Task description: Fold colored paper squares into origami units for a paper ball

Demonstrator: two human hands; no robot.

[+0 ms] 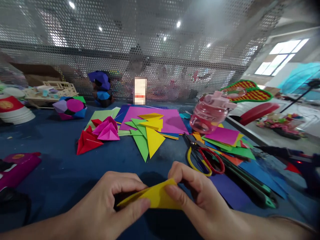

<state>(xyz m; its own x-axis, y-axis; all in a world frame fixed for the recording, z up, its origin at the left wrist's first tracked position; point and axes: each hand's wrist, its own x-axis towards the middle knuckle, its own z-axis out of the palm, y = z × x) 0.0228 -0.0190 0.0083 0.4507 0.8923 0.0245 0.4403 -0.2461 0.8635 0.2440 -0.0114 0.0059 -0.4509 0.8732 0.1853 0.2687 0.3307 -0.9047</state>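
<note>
A folded piece of yellow paper (160,196) is held between both hands above the blue table, near its front edge. My left hand (117,196) pinches its left end, the thumb on the near face. At the other end, the thumb and fingers of my right hand (197,193) close on the upper right corner. Beyond them lie folded yellow paper triangles (154,138) and folded green paper pieces (140,140), partly on a stack topped with magenta paper (172,116). Folded red paper shapes (88,140) and folded pink paper shapes (108,130) sit to their left.
Scissors (217,161) and a green-black cutter (250,181) lie at right, beside loose coloured paper (222,136) and a pink bottle (210,113). A glue gun (300,163) is far right. A purple tool (20,166) lies left. Behind stands a perforated metal screen (160,43).
</note>
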